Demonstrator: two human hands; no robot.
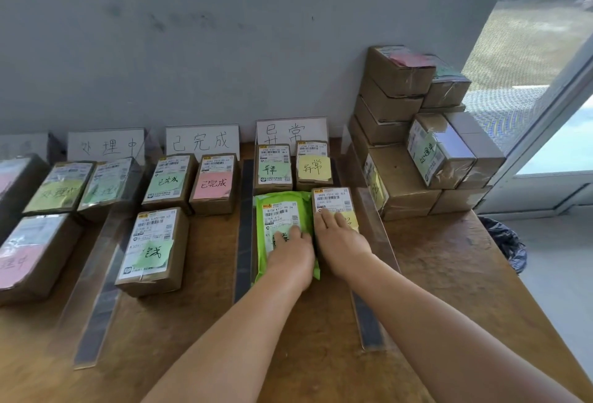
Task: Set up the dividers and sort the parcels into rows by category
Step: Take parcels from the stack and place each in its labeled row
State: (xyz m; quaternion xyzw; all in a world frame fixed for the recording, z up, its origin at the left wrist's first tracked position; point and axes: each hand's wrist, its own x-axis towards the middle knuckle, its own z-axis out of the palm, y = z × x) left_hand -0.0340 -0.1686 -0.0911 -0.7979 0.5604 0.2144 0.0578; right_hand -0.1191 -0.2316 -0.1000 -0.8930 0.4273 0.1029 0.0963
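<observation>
Hands lie flat on two parcels in the rightmost row: the left hand [290,253] presses straight fingers on a green bag [282,210], the right hand [340,239] rests released fingers on a brown box [333,202] touching the bag's right edge. Both sit in front of two boxes with notes, one green [273,167], one yellow [314,165], below a sign [290,130] at the wall. Clear dividers [244,226] on the table [449,274] separate this row from others to the left. Unsorted boxes [414,133] are stacked at right.
</observation>
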